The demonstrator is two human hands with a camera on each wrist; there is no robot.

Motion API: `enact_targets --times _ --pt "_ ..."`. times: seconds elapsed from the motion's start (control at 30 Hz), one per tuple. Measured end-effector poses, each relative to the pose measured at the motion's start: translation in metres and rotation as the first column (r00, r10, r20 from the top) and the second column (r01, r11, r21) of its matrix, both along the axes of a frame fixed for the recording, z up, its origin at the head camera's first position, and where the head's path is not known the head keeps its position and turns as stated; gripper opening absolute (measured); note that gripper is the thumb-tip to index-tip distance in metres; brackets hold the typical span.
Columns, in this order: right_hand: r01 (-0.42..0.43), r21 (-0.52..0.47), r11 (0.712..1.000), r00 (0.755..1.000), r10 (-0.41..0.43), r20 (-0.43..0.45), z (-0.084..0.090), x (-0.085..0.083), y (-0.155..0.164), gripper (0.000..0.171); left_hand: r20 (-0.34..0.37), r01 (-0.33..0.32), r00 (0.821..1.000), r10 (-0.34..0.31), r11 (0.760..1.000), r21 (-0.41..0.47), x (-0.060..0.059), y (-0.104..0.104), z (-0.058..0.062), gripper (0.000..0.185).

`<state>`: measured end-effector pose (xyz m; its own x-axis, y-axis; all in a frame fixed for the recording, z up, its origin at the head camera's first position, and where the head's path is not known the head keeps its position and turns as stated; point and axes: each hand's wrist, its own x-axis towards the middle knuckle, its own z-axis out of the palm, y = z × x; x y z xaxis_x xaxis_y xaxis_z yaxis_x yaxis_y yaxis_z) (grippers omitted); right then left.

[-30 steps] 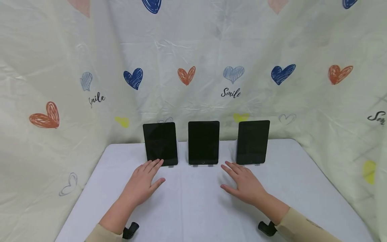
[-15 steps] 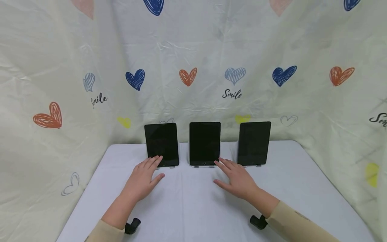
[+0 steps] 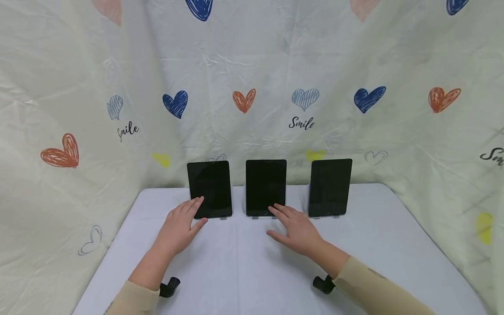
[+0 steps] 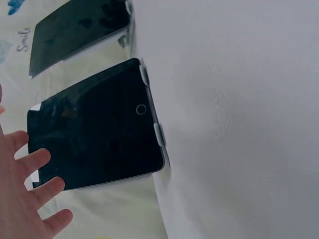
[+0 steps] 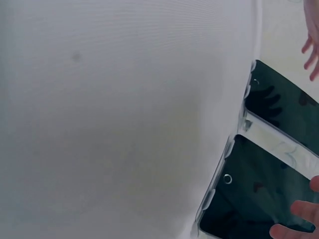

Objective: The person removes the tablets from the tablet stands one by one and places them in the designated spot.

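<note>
Three dark-screened tablets stand upright in a row: a left tablet (image 3: 214, 186), a middle tablet (image 3: 264, 181) and a right tablet (image 3: 330, 188). My left hand (image 3: 178, 227) hovers in front of the left tablet, fingers spread and straight, overlapping its lower left side. In the left wrist view, the fingers of my left hand (image 4: 25, 194) show beside that tablet's screen (image 4: 94, 134). My right hand (image 3: 298, 232), also with extended fingers, is before the middle tablet, fingertips overlapping its lower right corner. Right wrist fingers (image 5: 304, 211) appear over its screen (image 5: 254, 194). Neither hand holds anything.
Clear stands (image 4: 159, 134) support the tablets from below. They rest near the back edge of a table with a white cloth (image 3: 252, 271). Behind hangs a pale curtain (image 3: 267, 57) printed with hearts and "Smile". Black wrist-camera mounts (image 3: 324, 284) sit below both wrists.
My right hand has shifted left, from near the right tablet to the middle one. My left hand has moved slightly left and up. The tablets stay in place.
</note>
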<state>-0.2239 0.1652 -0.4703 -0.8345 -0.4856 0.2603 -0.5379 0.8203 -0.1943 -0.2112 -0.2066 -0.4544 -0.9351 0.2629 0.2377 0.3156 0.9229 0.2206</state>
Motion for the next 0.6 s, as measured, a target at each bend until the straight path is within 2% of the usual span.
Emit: enact_targets --times 0.4,0.6 --pt "0.007 0.004 1.000 0.999 -0.007 0.047 -0.001 -0.006 -0.019 0.076 -0.007 -0.029 1.000 0.029 1.000 0.013 -0.005 -0.007 -0.006 0.074" --pt "0.027 0.001 1.000 0.999 -0.027 0.043 0.002 -0.008 -0.031 0.075 -0.017 -0.041 0.999 0.042 0.999 0.019 -0.008 -0.013 -0.007 0.072"
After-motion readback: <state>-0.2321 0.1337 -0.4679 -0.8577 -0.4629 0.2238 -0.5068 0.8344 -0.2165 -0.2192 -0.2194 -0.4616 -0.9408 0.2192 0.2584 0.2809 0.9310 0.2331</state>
